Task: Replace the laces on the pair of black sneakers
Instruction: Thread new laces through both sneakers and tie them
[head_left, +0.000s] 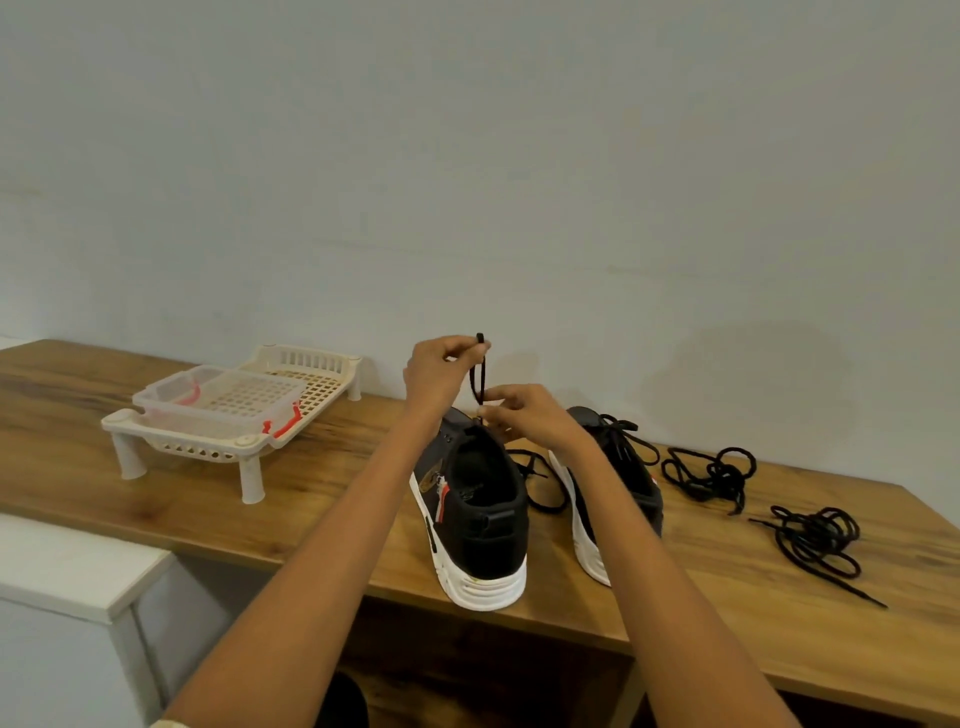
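Both hands pinching one lace

- Right sneaker: the right forearm crosses it and hides most of the upper and the heel; only the laced toe end and part of the white sole show.
- Left sneaker: its toe lies behind both hands; its eyelets cannot be made out.
- Lace: its lower end disappears behind the right hand.
- Wooden table: cut off by the right picture edge.
- Emblem on left sneaker: too small to read.
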